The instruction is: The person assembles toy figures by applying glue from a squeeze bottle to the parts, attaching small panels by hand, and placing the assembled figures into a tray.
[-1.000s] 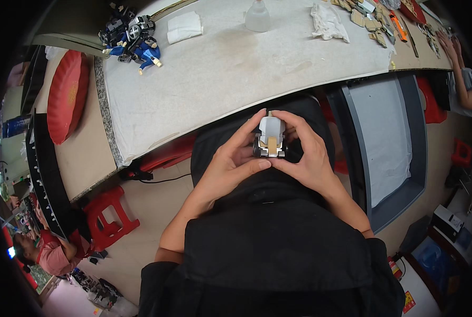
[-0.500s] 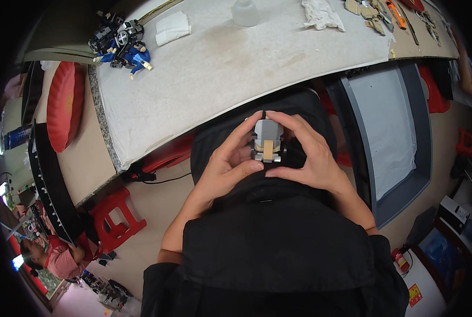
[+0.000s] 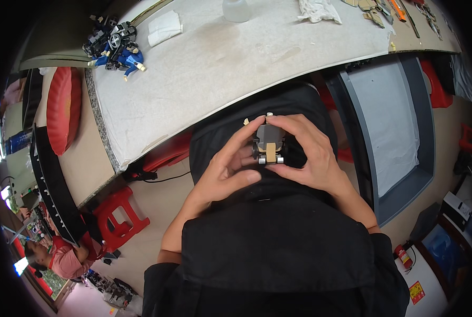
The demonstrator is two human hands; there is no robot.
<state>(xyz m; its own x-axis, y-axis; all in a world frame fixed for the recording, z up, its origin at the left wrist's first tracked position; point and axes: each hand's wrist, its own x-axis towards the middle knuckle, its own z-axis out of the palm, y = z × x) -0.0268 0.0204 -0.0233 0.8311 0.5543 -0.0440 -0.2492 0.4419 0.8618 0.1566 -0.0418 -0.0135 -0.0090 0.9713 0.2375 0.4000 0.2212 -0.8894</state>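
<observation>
Above my lap, a small grey toy vehicle (image 3: 268, 133) is held between my two hands. It has a tan strip down its near half, silvery pieces at its near end and dark wheel-like rounds on its sides. My left hand (image 3: 229, 168) curls round its left side, index fingertip at the far end, thumb standing apart from it. My right hand (image 3: 311, 152) grips the right side, index finger at the far end and thumb at the near end. Small pale bits show beyond the fingertips. The toy's underside is hidden.
On the white-covered table (image 3: 193, 79) lie a heap of black toys with blue figures (image 3: 117, 50), a folded white cloth (image 3: 165, 27) and a translucent bottle (image 3: 236, 10). A grey tray (image 3: 386, 121) stands right, a red basin (image 3: 63, 111) left. A person in pink sits lower left.
The toy has tipped in my hands, showing a darker grey face and pale bits at its far end. My left thumb has lifted off its near end. The view has shifted slightly.
</observation>
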